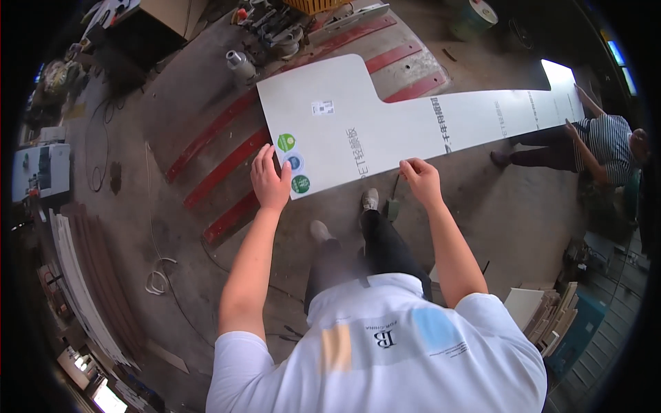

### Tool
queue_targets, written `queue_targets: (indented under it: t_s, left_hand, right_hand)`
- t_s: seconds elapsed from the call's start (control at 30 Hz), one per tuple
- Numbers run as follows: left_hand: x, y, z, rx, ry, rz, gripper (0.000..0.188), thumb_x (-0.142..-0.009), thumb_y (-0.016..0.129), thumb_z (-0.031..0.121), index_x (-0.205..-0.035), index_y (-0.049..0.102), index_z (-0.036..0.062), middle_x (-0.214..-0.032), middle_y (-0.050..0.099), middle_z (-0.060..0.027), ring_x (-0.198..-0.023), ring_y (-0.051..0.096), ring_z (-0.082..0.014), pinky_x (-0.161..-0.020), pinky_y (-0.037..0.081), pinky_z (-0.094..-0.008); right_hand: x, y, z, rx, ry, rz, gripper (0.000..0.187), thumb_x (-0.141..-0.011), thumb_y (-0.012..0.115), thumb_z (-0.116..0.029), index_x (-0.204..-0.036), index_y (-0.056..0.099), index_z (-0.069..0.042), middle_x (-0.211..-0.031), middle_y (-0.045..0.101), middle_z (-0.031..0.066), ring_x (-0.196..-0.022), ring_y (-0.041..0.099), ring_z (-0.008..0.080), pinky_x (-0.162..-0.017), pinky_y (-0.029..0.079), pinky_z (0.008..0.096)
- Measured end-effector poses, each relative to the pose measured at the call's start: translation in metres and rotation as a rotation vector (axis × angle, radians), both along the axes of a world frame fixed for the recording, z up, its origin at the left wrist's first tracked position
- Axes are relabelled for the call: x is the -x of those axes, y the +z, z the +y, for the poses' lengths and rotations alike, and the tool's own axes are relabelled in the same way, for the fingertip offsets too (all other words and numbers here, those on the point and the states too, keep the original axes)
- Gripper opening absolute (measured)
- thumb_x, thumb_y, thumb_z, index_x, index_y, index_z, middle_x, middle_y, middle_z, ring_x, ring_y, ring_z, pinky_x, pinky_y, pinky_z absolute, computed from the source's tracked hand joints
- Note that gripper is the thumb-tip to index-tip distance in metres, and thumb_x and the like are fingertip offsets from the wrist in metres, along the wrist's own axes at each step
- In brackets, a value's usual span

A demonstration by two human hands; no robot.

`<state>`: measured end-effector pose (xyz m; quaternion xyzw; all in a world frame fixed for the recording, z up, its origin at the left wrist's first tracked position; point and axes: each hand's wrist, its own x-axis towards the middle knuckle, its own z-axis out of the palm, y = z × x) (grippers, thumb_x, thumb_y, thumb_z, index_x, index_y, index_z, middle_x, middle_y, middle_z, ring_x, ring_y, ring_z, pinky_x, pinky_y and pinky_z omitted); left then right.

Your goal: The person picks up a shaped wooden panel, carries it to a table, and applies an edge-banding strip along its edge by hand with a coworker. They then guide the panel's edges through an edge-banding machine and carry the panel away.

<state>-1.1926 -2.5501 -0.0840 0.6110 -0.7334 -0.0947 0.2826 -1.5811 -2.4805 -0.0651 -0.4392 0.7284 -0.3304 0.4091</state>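
A large pale grey-white board (pixel 399 127) with a wide left end and a notch cut in its far side stretches across the view. Round stickers (pixel 295 163), green and blue, sit near its lower left corner. My left hand (pixel 272 180) holds the left edge beside them, its thumb over the face. Along the near edge, my right hand (pixel 421 180) pinches the board with curled fingers. A co-worker (pixel 602 148) in a striped top has both hands on the narrow right end. The undersides of the fingers are hidden.
Below the board, a low worktable (pixel 182 113) carries red strips (pixel 220 131). A metal cylinder (pixel 240 63) and assorted tools (pixel 286 41) lie at its far side. Long boards (pixel 93 289) line the left, offcuts (pixel 551 316) the lower right. A cable (pixel 182 310) crosses the floor.
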Motion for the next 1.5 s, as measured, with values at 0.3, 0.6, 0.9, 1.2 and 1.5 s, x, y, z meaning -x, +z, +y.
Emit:
queue_targets:
  t_s: [0.3,0.6,0.9,1.2,1.5]
  left_hand:
    - [0.01,-0.046,-0.009,-0.098,0.026,-0.165,0.072,-0.102,0.055,0.047,-0.155,0.044,-0.0009,-0.157,0.051,-0.0219,-0.146,0.046,-0.0404,-0.122,0.03,-0.0537]
    - [0.01,-0.033,-0.011,-0.204,0.022,-0.221,0.074,-0.103,0.052,0.046,-0.155,0.04,-0.0055,-0.156,0.048,-0.027,-0.145,0.044,-0.0452,-0.122,0.028,-0.0556]
    - [0.016,-0.028,-0.013,-0.238,0.026,-0.224,0.074,-0.103,0.049,0.046,-0.153,0.039,-0.0082,-0.155,0.047,-0.0304,-0.145,0.044,-0.048,-0.122,0.028,-0.0565]
    - [0.021,-0.029,-0.018,-0.204,0.026,-0.212,0.074,-0.103,0.049,0.047,-0.152,0.041,-0.0071,-0.154,0.049,-0.0287,-0.144,0.045,-0.0474,-0.121,0.029,-0.0565]
    - [0.011,-0.023,-0.01,-0.178,0.053,-0.221,0.077,-0.105,0.047,0.055,-0.154,0.043,-0.0037,-0.156,0.048,-0.0275,-0.145,0.045,-0.0473,-0.121,0.03,-0.0571]
  right_hand:
    - [0.033,0.011,-0.144,0.053,0.146,0.348,0.024,-0.093,0.076,-0.033,-0.111,0.083,-0.017,-0.095,0.078,0.0046,-0.083,0.074,0.0241,-0.078,0.057,0.0361]
    - [0.031,-0.009,-0.204,-0.205,0.481,0.262,0.032,-0.088,0.077,-0.03,-0.116,0.082,-0.016,-0.103,0.08,0.0103,-0.097,0.075,0.0309,-0.086,0.058,0.0409]
    - [0.044,-0.021,-0.192,-0.036,0.4,0.082,0.012,-0.085,0.081,-0.021,-0.091,0.08,-0.011,-0.085,0.077,0.0059,-0.077,0.073,0.0247,-0.072,0.058,0.0375]
    - [0.046,-0.015,-0.224,-0.032,0.525,0.21,0.016,-0.086,0.072,-0.021,-0.091,0.081,-0.009,-0.088,0.078,0.0119,-0.081,0.075,0.0319,-0.073,0.059,0.0446]
    - [0.023,-0.007,-0.256,-0.174,0.933,0.544,0.019,-0.077,0.068,-0.022,-0.083,0.08,-0.008,-0.085,0.077,0.0146,-0.082,0.075,0.0364,-0.075,0.06,0.0469]
